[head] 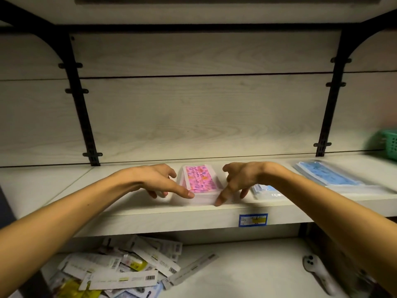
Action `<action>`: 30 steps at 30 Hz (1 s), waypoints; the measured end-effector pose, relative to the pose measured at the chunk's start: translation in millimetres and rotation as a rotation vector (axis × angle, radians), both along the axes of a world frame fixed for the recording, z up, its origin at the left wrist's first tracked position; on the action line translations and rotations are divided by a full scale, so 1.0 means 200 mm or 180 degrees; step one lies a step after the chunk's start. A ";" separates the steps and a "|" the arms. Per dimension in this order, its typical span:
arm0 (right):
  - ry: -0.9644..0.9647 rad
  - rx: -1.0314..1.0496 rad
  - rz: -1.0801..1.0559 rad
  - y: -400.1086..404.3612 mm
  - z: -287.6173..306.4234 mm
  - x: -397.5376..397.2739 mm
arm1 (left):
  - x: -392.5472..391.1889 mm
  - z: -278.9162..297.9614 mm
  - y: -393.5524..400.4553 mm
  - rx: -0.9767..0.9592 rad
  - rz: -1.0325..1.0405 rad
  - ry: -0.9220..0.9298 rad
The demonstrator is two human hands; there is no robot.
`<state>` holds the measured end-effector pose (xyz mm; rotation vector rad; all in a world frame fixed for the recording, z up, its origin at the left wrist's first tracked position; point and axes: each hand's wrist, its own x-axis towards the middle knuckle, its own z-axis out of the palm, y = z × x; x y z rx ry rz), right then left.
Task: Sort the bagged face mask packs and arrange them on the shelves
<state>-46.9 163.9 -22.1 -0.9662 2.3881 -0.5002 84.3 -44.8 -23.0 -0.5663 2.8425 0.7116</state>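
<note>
On the middle shelf (150, 214), left of centre, my left hand (154, 179) rests with fingers spread and loose, gripping nothing; its forefinger tip touches the near-left corner of the pink mask pack (200, 181). That pack lies flat at the shelf's near edge, apparently atop a clear-bagged stack, though how many lie beneath I cannot tell. Just right of it my right hand (238, 179) is likewise open, forefinger pressed down at the near-right corner. Further right, a pale blue pack (265, 191) sits partly hidden under my wrist, and a larger blue pack (326, 175) lies well apart towards the far right, near a green basket (386, 145).

Assessment: the step in hand appears to be squaring the pink stack. To do it well, I should press both sides evenly, keep the edges parallel to the shelf front, and avoid nudging the blue neighbour. Slick bags may slide; light pressure is advised.
</note>
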 end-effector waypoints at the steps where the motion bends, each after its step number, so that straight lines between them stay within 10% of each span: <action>1: -0.0044 -0.0038 0.0008 0.01 0.00 0.00 | 0.00 -0.01 0.00 0.0024 0.0039 0.0025; 14: 0.0008 0.0009 0.0231 -0.02 0.03 -0.03 | -0.04 -0.03 -0.07 0.0314 0.0219 0.0195; 19: 0.1432 -0.0323 0.0231 -0.21 -0.06 -0.12 | -0.18 -0.09 -0.08 -0.1258 0.0059 0.1008; 30: 0.1492 -0.0446 0.0303 -0.32 -0.47 -0.25 | -0.26 -0.44 -0.12 -0.1062 -0.0271 0.0456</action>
